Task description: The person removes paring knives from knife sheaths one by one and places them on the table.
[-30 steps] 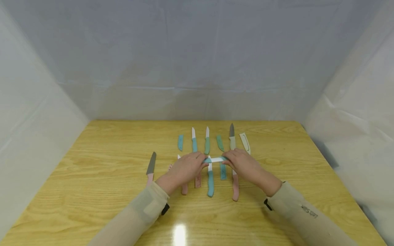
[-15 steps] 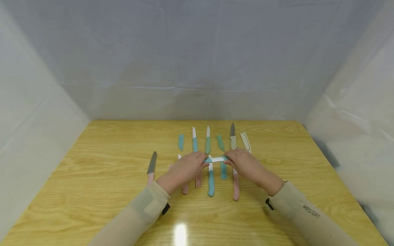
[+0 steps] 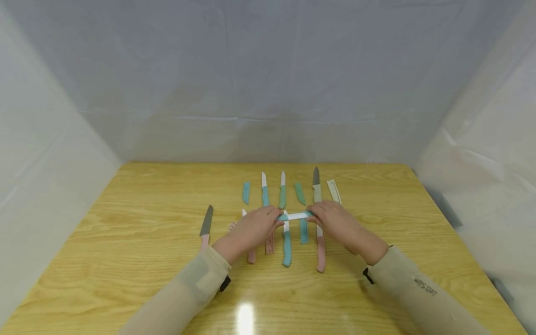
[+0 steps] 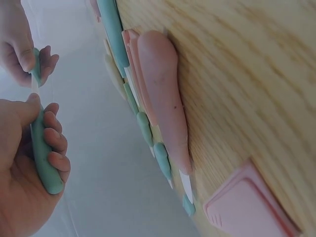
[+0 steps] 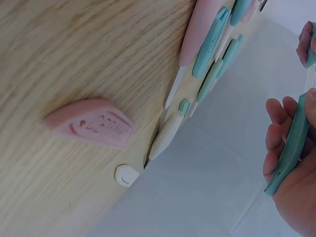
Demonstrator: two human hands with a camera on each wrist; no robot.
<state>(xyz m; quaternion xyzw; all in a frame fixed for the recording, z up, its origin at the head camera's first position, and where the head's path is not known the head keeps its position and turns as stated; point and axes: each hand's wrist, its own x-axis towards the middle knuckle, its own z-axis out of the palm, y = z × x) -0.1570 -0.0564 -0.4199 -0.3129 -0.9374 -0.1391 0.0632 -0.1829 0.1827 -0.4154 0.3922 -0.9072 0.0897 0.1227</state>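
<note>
My left hand (image 3: 255,227) grips the teal handle of a knife, whose white blade (image 3: 298,216) spans the gap to my right hand. The handle (image 4: 45,158) lies along the curled fingers in the left wrist view. My right hand (image 3: 335,222) holds a teal sheath (image 5: 291,148) that covers the tip end of the blade. Both hands are raised over the table. Below them lie a teal knife (image 3: 286,249), a teal sheath (image 3: 304,232) and a pink-handled knife (image 3: 320,253). A pink sheath (image 3: 270,245) and another pink-handled knife (image 3: 251,257) are partly hidden by my left hand.
At the back lie a blue knife (image 3: 264,190), a green knife (image 3: 282,190) and a cream knife (image 3: 316,181), with blue (image 3: 245,193), green (image 3: 299,193) and cream (image 3: 333,190) sheaths. A grey-bladed knife (image 3: 207,222) lies left on the wooden table (image 3: 138,232).
My right hand has shifted slightly right with the sheath, so more white blade shows between the hands. My left hand has barely moved. The knives and sheaths on the table lie as before.
</note>
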